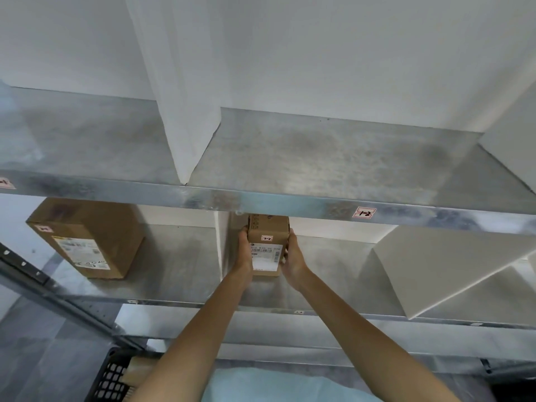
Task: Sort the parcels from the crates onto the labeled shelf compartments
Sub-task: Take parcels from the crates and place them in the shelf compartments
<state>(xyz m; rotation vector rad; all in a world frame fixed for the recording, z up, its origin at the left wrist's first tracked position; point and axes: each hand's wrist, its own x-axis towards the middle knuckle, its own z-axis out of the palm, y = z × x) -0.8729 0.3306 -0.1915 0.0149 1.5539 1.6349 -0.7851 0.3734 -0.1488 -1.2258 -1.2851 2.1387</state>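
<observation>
A small brown cardboard parcel [267,244] with a white shipping label and a small handwritten sticker stands in a compartment of the second shelf [327,285], just right of a white divider [222,245]. My left hand [245,253] grips its left side and my right hand [293,256] grips its right side. The parcel's top is partly hidden behind the upper shelf's front edge [290,203], which bears a label reading 1-8 [364,213].
A larger brown parcel [90,236] stands in the compartment to the left. White dividers [188,111] split the upper shelf; another white panel [435,268] lies slanted at right. A black crate [113,378] holding a parcel sits at the bottom left.
</observation>
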